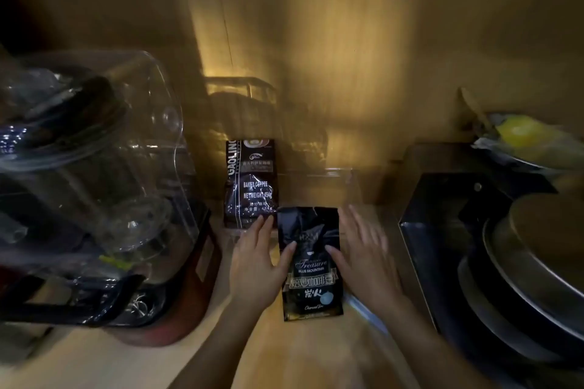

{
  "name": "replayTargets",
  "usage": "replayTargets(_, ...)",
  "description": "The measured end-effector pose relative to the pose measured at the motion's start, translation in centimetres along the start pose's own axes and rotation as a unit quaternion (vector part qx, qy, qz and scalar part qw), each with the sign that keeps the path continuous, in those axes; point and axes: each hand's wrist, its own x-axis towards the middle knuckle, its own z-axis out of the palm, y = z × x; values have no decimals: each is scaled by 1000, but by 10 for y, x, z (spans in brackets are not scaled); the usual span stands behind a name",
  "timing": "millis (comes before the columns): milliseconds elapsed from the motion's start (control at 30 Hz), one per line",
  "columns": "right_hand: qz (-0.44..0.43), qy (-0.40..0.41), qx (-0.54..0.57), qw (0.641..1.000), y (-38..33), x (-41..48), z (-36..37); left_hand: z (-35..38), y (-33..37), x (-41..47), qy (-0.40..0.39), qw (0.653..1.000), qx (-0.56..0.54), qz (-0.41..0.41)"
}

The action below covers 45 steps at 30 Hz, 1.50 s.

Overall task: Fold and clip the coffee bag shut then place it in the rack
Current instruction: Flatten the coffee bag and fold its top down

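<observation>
A black coffee bag (311, 265) marked "Treasure Blue Mountain" stands upright on the wooden counter at centre. My left hand (256, 262) flanks its left side, thumb resting on the bag's front, fingers spread. My right hand (363, 253) flanks its right side, thumb on the front, fingers spread. Both hands touch the bag lightly without a closed grip. Behind it stands a second dark coffee bag (251, 183) marked "Gaoling Baked Coffee", inside a clear acrylic rack (341, 174). No clip is in sight.
A blender with a clear jar and dark red base (104, 199) fills the left. At the right a black stand (442, 230) holds stacked metal pans (537, 268). A bowl with something yellow (521, 133) sits at far right. Wooden wall behind.
</observation>
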Motion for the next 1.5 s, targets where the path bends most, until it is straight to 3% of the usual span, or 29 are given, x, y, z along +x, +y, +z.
replayTargets(200,48,-42,49,997,9,-14,28,26,-6,-18,-40,995,-45,-80)
replayTargets(267,77,-45,102,991,12,-13,34,30,-8,-18,-48,987,-111,-106)
replayTargets(333,148,-71,248,955,11,-12,37,32,-6,-18,-76,960,-233,-134)
replayTargets(400,225,-84,408,881,8,-10,38,32,-3,-18,-102,905,-361,-199)
replayTargets(467,265,-75,471,838,9,-7,39,31,-2,-18,-99,852,-446,-255)
replayTargets(533,277,-65,498,819,11,-6,39,31,-4,-17,-95,833,-479,-260)
replayTargets(667,278,-61,512,811,13,-9,37,32,-4,-19,-91,829,-497,-240)
replayTargets(800,299,-40,520,799,12,-11,33,29,0,-17,-72,808,-513,-281)
replayTargets(867,311,-33,545,778,9,-11,31,27,4,-12,-88,747,-567,-335)
replayTargets(967,323,-38,597,733,5,-8,27,18,12,-2,-153,603,-669,-408)
replayTargets(1033,330,-39,611,719,2,-5,25,15,13,6,-168,577,-675,-428)
replayTargets(1100,323,-34,606,727,-1,-3,24,15,12,6,-149,603,-649,-439)
replayTargets(1233,339,-39,545,765,-2,-15,31,24,-5,-8,-84,759,-535,-361)
replayTargets(1400,378,0,557,739,8,-35,40,33,-28,-23,-129,827,-457,-301)
replayTargets(1500,359,-1,537,763,7,-30,39,35,-27,-21,-102,853,-425,-287)
